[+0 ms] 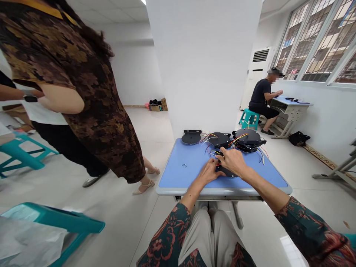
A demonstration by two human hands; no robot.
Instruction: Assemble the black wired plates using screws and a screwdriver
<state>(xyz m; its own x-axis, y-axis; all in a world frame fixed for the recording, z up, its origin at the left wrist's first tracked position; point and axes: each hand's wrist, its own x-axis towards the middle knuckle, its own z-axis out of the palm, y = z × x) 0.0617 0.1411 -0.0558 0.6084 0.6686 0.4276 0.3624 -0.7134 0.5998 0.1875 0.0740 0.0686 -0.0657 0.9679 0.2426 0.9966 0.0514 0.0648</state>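
My left hand (207, 172) and my right hand (233, 161) meet over a black round disc (226, 172) near the front of the blue table top (178, 174). Fingers of both hands pinch thin coloured wires (218, 157), red and yellow among them, close to the disc. Much of the disc is hidden under my hands. Farther back stand a flat black disc with a bracket (191, 137), a black wired unit (219, 139) and a domed black wired unit (248, 136). Small metal screws (184, 165) lie left of my hands.
A white pillar (203, 63) rises behind the table. A person in a brown patterned dress (91, 111) stands close on the left. At a far desk (290, 104), a seated co-worker (261, 98) works. Teal stools (55, 218) stand on the left.
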